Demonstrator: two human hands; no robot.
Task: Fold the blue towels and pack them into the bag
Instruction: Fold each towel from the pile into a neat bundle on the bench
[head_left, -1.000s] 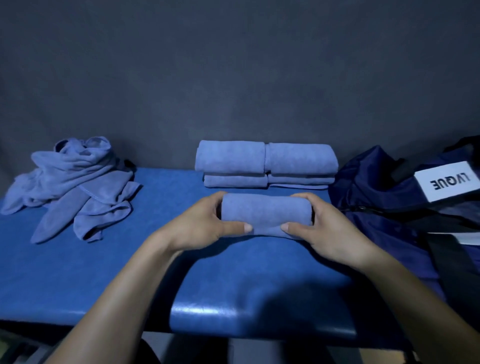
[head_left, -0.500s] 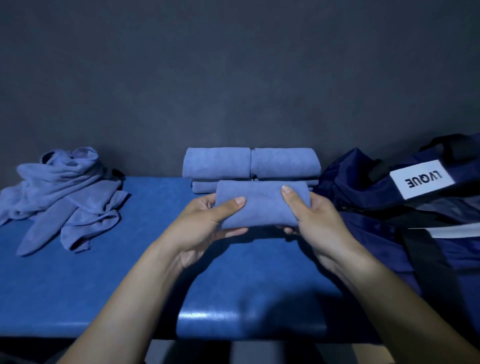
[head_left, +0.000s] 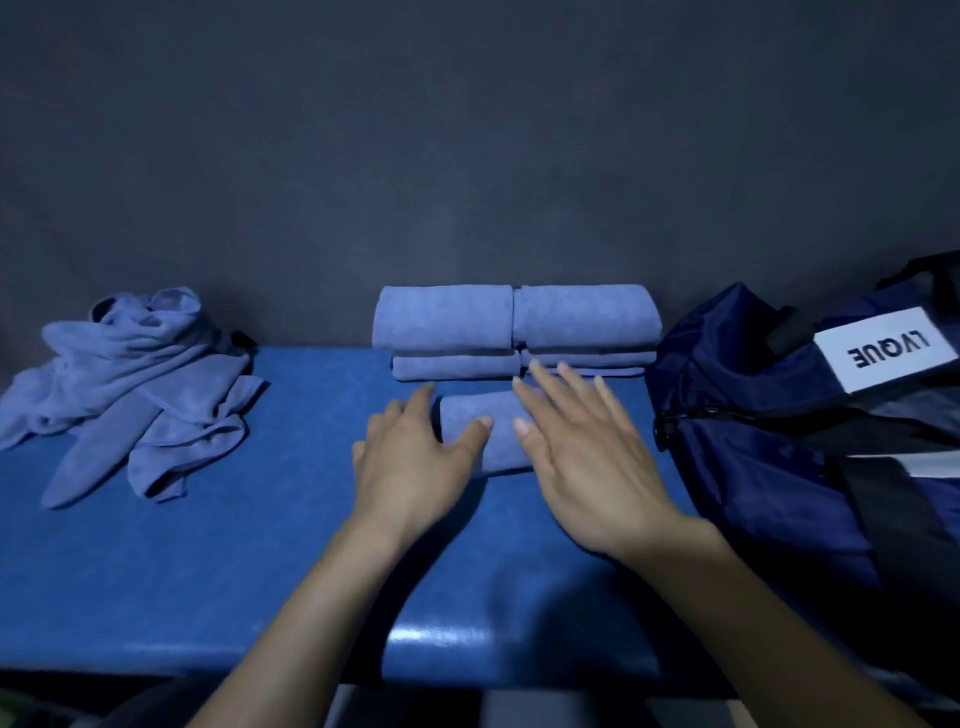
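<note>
Forearms reach in from the bottom edge over the blue padded surface (head_left: 208, 545), whose near edge catches a glint of light. Past them, the left hand (head_left: 410, 457) lies palm down with its fingers (head_left: 423, 400) spread and straight, its thumb resting on the left part of a small folded towel (head_left: 485, 431). The right hand (head_left: 582, 457) is also flat and spread, a little blurred, covering the right part of the same towel; neither hand grips it, and whether the right palm presses the cloth or hovers just over it cannot be told. The folded towel lies flat on the surface between the two hands, near the middle.

Just behind it stands a stack of folded towels (head_left: 514, 327) in two side-by-side columns, thick ones on top of thinner ones, set against the dark grey wall (head_left: 467, 130). Well to the left, a heap of unfolded blue towels (head_left: 140, 384) sprawls on the surface, several ends trailing toward the near side. On the right, a dark navy bag (head_left: 753, 415) rests on the surface just beside the stack, with a zipper along its side and a white label (head_left: 885, 348) printed LVQUE, seen upside down.
</note>
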